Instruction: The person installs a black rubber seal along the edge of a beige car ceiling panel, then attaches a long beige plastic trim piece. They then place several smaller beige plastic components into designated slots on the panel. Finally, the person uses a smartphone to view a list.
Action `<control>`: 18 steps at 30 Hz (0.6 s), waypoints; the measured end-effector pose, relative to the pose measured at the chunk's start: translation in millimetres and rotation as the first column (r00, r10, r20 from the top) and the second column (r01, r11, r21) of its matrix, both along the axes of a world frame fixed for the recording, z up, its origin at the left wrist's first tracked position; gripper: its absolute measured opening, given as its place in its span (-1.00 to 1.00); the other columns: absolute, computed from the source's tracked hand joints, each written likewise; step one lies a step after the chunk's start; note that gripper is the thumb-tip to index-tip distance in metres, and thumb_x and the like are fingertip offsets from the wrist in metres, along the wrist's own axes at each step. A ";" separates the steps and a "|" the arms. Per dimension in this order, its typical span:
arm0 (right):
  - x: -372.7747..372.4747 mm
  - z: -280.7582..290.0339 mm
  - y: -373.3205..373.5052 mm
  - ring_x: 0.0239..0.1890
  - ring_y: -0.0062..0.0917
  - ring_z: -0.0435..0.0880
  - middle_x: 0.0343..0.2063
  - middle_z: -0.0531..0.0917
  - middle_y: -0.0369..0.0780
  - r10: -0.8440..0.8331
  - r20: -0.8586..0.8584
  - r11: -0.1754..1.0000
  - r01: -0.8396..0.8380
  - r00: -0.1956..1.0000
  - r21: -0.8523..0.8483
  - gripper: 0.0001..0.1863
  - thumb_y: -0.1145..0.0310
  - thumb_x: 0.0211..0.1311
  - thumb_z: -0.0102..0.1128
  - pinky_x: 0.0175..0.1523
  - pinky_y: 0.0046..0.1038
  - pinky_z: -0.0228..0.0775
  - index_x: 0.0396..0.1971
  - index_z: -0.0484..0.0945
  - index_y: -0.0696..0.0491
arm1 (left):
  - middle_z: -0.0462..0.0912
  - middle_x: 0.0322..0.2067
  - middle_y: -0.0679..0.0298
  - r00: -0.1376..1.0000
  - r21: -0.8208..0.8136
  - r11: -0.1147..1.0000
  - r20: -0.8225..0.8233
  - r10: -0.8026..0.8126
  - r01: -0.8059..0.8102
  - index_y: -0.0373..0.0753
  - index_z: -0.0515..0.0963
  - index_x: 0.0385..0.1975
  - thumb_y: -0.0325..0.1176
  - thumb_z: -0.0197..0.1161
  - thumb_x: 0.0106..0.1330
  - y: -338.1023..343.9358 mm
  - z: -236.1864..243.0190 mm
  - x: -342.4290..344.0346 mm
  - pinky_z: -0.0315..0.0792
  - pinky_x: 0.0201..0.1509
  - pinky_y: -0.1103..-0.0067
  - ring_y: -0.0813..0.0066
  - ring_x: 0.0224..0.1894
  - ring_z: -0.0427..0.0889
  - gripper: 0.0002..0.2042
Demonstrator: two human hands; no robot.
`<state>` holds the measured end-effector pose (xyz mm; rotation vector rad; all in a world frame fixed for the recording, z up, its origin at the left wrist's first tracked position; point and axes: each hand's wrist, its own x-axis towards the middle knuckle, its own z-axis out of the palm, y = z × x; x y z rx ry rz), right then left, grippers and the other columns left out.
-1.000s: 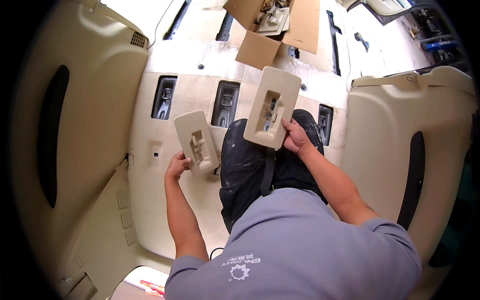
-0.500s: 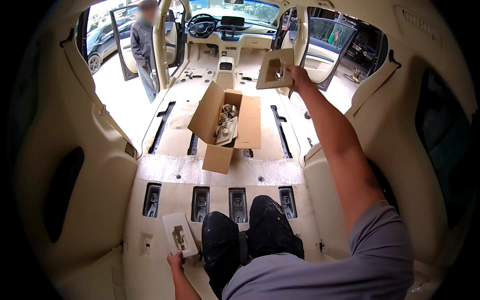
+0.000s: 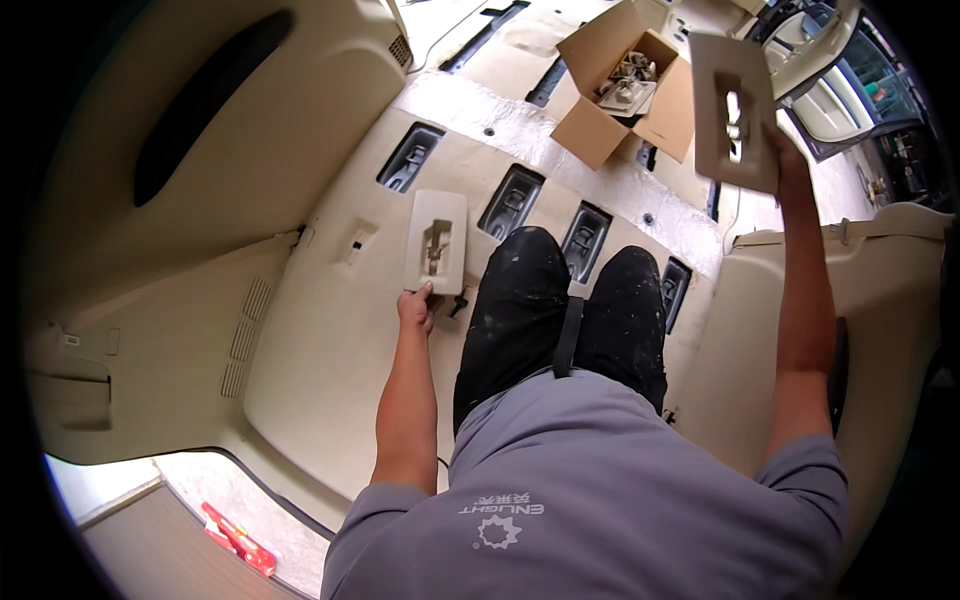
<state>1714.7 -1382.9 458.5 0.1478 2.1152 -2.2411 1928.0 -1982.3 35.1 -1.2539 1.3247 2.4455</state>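
Observation:
With my left hand I grip the lower end of a beige plastic trim cover, a rounded rectangle with a recessed slot in its middle. It is held just over the carpeted floor, left of my knees. My right hand is raised at the right and closed on the edge of another beige trim cover. Light shows through that cover's slot. Some of my right fingers are hidden behind it. An open cardboard box stands ahead of my knees, with beige plastic parts and small bagged pieces inside.
I kneel on the beige floor of a stripped car interior. Several dark recessed wells line the floor across a silvery strip. Beige side panels rise at both sides. Red-handled tools lie at the lower left; an open door is at the far right.
My view has turned down and to the left. Both hands still hold their trim covers; the right cover now shows more upright. The person outside has left the view.

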 end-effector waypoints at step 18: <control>202.7 -233.9 -106.4 0.04 -0.35 0.76 0.06 0.70 -0.08 0.095 0.488 0.855 0.179 0.868 -0.486 -0.64 0.38 0.58 0.03 0.17 -0.26 0.65 0.22 0.48 0.23 | 0.74 -0.13 0.24 0.963 -0.094 0.959 -0.003 -0.271 0.269 -0.17 0.55 0.05 -0.37 0.27 0.49 -74.6 42.3 -133.1 0.68 -0.11 0.26 0.25 -0.19 0.75 -0.80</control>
